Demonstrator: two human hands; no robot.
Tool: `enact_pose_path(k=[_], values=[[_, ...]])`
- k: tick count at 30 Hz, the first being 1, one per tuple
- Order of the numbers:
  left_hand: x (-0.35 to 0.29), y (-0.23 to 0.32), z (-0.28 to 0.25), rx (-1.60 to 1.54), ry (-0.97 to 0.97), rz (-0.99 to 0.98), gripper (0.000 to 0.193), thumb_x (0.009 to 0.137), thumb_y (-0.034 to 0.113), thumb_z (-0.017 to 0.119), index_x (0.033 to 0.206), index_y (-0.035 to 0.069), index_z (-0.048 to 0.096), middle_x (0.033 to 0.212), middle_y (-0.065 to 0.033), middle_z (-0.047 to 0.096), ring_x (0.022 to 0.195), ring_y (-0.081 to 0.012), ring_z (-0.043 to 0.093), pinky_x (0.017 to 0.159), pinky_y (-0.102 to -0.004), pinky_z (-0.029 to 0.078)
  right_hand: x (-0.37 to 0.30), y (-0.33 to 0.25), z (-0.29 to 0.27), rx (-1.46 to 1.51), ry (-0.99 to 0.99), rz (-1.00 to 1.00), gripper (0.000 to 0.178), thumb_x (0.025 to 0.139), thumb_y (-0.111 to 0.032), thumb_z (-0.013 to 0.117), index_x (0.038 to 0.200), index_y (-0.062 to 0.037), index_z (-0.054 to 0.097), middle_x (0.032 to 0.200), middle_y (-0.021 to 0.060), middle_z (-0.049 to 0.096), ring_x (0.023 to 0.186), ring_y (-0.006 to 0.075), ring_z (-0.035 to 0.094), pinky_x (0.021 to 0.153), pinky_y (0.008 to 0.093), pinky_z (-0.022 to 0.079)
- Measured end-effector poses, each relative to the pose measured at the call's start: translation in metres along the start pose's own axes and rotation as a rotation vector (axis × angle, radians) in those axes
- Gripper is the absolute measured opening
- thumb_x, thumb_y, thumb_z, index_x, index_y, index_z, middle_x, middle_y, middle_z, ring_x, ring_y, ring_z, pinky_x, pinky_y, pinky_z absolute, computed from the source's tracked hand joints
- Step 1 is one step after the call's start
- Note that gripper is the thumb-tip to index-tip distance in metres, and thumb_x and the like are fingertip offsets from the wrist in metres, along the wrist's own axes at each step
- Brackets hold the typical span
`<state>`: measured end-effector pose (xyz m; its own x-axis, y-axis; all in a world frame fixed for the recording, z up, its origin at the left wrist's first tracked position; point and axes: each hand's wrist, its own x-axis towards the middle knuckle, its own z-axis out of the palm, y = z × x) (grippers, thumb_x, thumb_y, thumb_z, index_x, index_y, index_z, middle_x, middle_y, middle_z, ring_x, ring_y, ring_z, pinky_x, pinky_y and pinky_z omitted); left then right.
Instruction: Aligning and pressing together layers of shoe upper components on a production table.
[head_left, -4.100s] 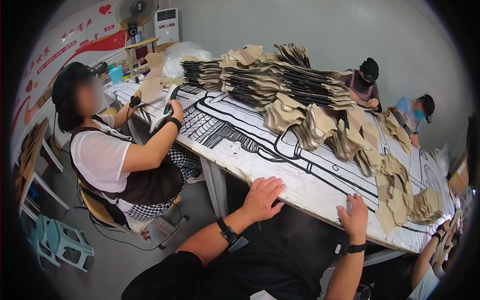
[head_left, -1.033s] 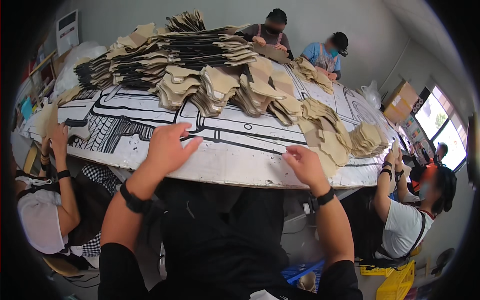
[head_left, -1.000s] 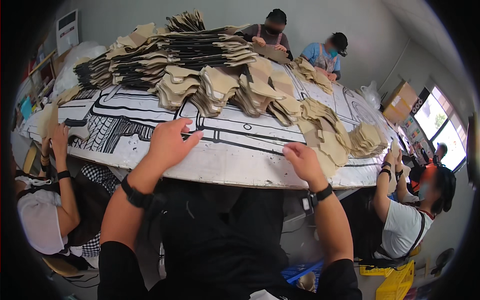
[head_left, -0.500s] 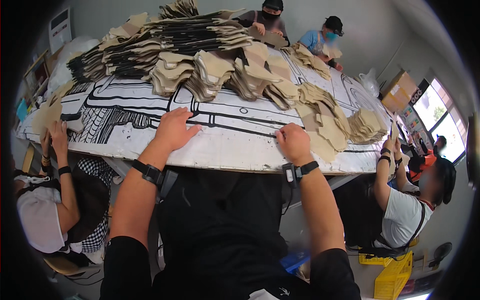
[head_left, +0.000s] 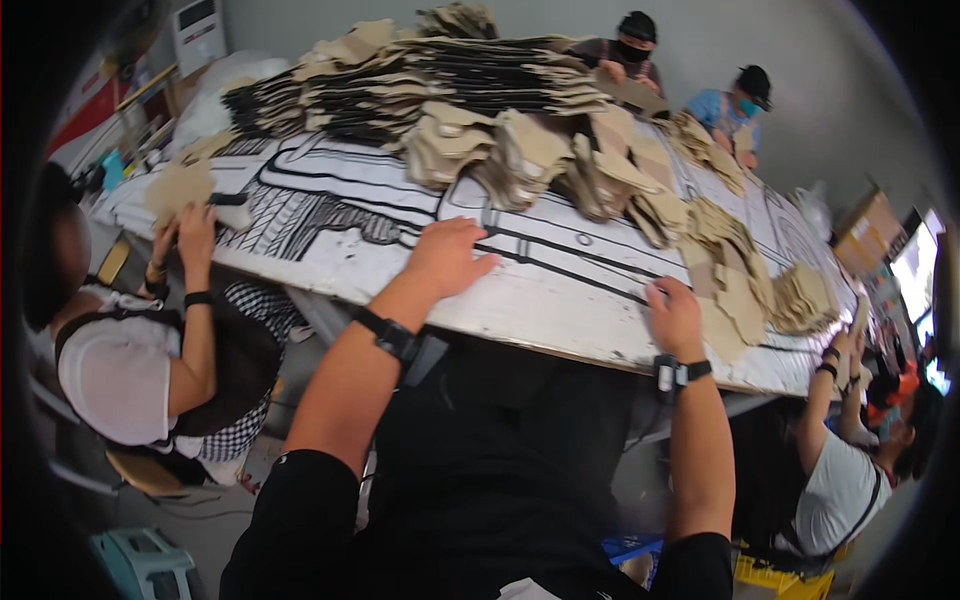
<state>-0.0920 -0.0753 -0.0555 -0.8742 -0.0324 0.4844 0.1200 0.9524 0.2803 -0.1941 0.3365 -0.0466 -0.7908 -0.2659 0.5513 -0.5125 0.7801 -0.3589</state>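
Note:
My left hand [head_left: 447,262] lies on the white table [head_left: 575,318], palm down with its thumb and fingers apart, holding nothing. Farther right, near the same front edge, my right hand [head_left: 677,322] rests with its fingers curled in; nothing shows in it. Beyond my hands are several stacks of beige, irregularly cut sheets [head_left: 533,155], their material unclear. The nearest to my right hand is a spread of beige pieces [head_left: 733,290], just to its right and touching neither hand. Bold black line drawings cover the tabletop.
High piles of dark-and-beige pieces [head_left: 500,80] fill the far side. A person at the left [head_left: 130,370] handles a beige piece [head_left: 180,190]; another sits at the right [head_left: 845,490]. Two people work across the table. A teal stool [head_left: 145,560] stands lower left, a yellow crate [head_left: 785,578] lower right.
The view has swung left, so the table, people and stacks appear farther right, and the stool has come into sight. Both my hands keep their places and poses on the table.

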Motion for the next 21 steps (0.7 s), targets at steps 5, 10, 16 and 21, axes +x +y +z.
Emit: enact_pose_path(k=[5, 10, 16, 21], values=[[-0.001, 0.008, -0.019, -0.047, -0.103, -0.039, 0.055, 0.093, 0.047, 0.073, 0.125, 0.004, 0.073, 0.14, -0.0174, 0.067, 0.138, -0.0347, 0.056, 0.116, -0.0457, 0.041, 0.001, -0.001, -0.004, 0.051, -0.115, 0.079, 0.035, 0.097, -0.032, 0.07, 0.112, -0.0003, 0.076, 0.132, 0.0215, 0.071, 0.125, 0.0375, 0.066, 0.107, 0.0436, 0.051], [-0.002, 0.008, -0.023, -0.056, -0.129, -0.058, 0.056, 0.092, 0.047, 0.074, 0.126, 0.003, 0.072, 0.142, -0.0175, 0.066, 0.138, -0.0349, 0.055, 0.117, -0.0449, 0.04, 0.003, -0.003, -0.005, 0.196, -0.124, 0.199, 0.032, 0.097, -0.027, 0.069, 0.11, 0.0019, 0.076, 0.129, 0.0209, 0.073, 0.116, 0.0367, 0.071, 0.103, 0.0397, 0.054], [-0.003, 0.01, -0.02, -0.041, -0.123, -0.046, 0.056, 0.092, 0.047, 0.073, 0.126, 0.003, 0.071, 0.141, -0.0179, 0.066, 0.138, -0.0354, 0.056, 0.116, -0.0459, 0.04, 0.0, 0.001, -0.006, 0.191, -0.12, 0.177, 0.031, 0.097, -0.025, 0.069, 0.11, 0.0021, 0.075, 0.128, 0.0207, 0.074, 0.114, 0.035, 0.072, 0.101, 0.0384, 0.054], [-0.003, 0.008, -0.015, -0.042, -0.113, -0.052, 0.054, 0.092, 0.046, 0.073, 0.125, 0.003, 0.072, 0.14, -0.0179, 0.066, 0.138, -0.035, 0.056, 0.116, -0.0454, 0.041, -0.002, 0.004, -0.003, 0.213, -0.126, 0.17, 0.029, 0.096, -0.024, 0.07, 0.109, 0.0019, 0.075, 0.129, 0.0215, 0.073, 0.112, 0.034, 0.073, 0.099, 0.0381, 0.055]])
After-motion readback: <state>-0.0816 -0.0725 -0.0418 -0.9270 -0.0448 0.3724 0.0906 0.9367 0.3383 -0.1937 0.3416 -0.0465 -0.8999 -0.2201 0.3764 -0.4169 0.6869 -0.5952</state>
